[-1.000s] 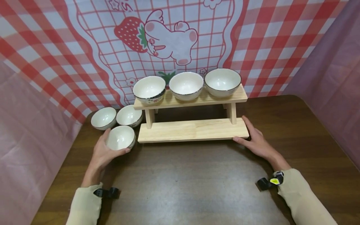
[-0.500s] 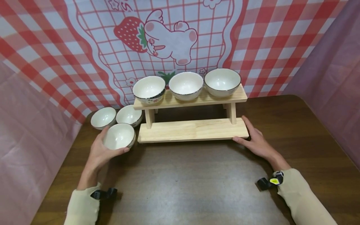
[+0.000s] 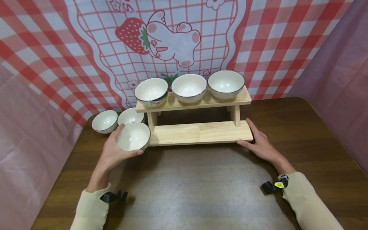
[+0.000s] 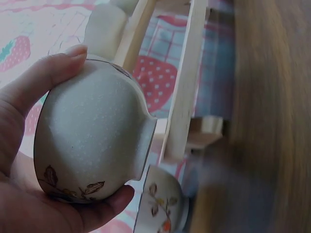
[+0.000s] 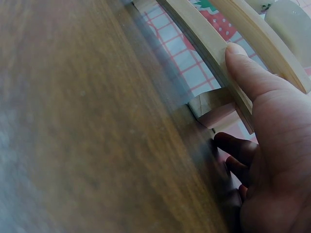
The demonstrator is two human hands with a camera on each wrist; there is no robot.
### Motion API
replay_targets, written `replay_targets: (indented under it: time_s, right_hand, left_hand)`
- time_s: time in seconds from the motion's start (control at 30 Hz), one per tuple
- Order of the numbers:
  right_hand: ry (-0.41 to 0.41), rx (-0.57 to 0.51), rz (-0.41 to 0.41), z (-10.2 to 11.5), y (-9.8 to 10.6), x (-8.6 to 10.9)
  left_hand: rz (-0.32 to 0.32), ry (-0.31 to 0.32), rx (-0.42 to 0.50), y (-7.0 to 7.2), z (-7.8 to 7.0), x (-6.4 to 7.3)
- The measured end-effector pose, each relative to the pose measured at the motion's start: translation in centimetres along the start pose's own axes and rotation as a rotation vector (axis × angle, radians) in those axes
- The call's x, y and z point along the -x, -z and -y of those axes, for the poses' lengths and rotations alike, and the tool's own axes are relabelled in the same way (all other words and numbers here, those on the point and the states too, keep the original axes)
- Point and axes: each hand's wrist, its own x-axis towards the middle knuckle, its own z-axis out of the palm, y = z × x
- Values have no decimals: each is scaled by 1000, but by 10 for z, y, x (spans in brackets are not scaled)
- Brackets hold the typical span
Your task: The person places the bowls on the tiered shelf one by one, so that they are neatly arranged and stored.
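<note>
In the head view my left hand [image 3: 113, 151] holds a white bowl [image 3: 133, 137] with a thin dark rim, thumb near its front side and fingers round the far side. The bowl overlaps the left end of the stand's lower shelf. Brown leaves decorate the bowl's outside [image 4: 92, 131] in the left wrist view, and its foot faces the table and stand. My right hand [image 3: 263, 147] grips the right end of a two-tier wooden stand [image 3: 198, 132]. In the right wrist view its thumb lies along the shelf's edge [image 5: 218, 63], with the other fingers lower down, partly in shadow.
Three bowls stand in a row on the upper tier: a left bowl [image 3: 151, 91], a middle bowl [image 3: 189, 88] and a right bowl [image 3: 226, 83]. Two more bowls, one outer [image 3: 104, 121] and one inner [image 3: 130, 115], sit on the brown table [image 3: 184, 188]. A checked cloth [image 3: 270, 48] hangs behind.
My left hand has raised the bowl from beside the two table bowls and carried it right, to the lower shelf's left end. My right hand stays at the stand.
</note>
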Motion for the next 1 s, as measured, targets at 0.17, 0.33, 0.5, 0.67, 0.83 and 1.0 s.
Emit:
replay_targets:
  time_s: [0.17, 0.33, 0.5, 0.67, 0.83, 1.0]
  right_hand:
    - [-1, -7, 2, 1, 0, 0]
    - [-2, -11, 6, 2, 1, 0]
    - [-3, -9, 8, 1, 0, 0]
    - [-11, -8, 9, 0, 0, 1]
    - [-6, -3, 4, 0, 1, 1]
    - [-7, -7, 4, 1, 1, 2]
  left_hand:
    - [12, -48, -2, -7, -10, -2]
    - [30, -81, 26, -16, -20, -4]
    - [49, -117, 37, -25, -28, -8]
    - [62, -160, 57, -36, -38, -11]
    - [76, -220, 66, -48, -48, -13]
    - [99, -254, 85, -58, -60, -14]
